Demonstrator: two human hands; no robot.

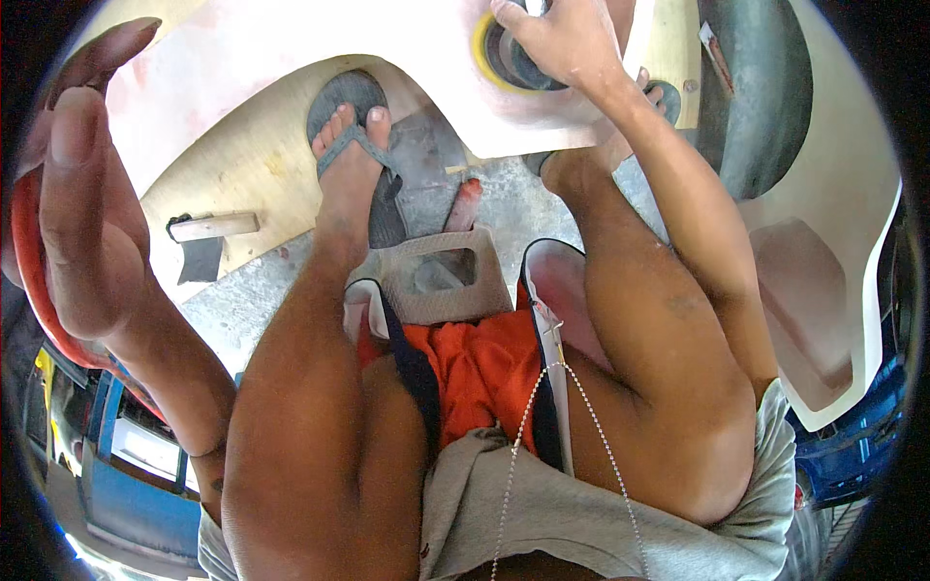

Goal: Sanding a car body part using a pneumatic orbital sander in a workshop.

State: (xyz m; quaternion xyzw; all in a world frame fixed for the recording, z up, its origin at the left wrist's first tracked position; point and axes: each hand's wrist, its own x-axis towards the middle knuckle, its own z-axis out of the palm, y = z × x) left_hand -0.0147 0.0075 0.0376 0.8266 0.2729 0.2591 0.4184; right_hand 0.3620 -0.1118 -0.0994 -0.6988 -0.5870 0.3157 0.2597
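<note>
Close to the left rim, my left hand (87, 203) is raised with its thumb upright. A red hose (29, 261) runs through it and down along the forearm; the hand seems closed round it, partly cut off by the rim. At the top, my right hand (572, 44) grips a round dark tool with a yellow-edged disc (484, 56), which looks like a disc sander. The tool rests on a large white panel (291, 29) with pinkish smudges. Its upper part lies outside the picture.
I sit low on a beige plastic stool (397, 281), knees apart. A wooden block (213, 226) with a dark strip lies on pale plywood (232, 155). A red-tipped object (467, 198) is on the concrete floor (232, 315). Right stand a grey curved piece (775, 97) and a white panel (862, 261).
</note>
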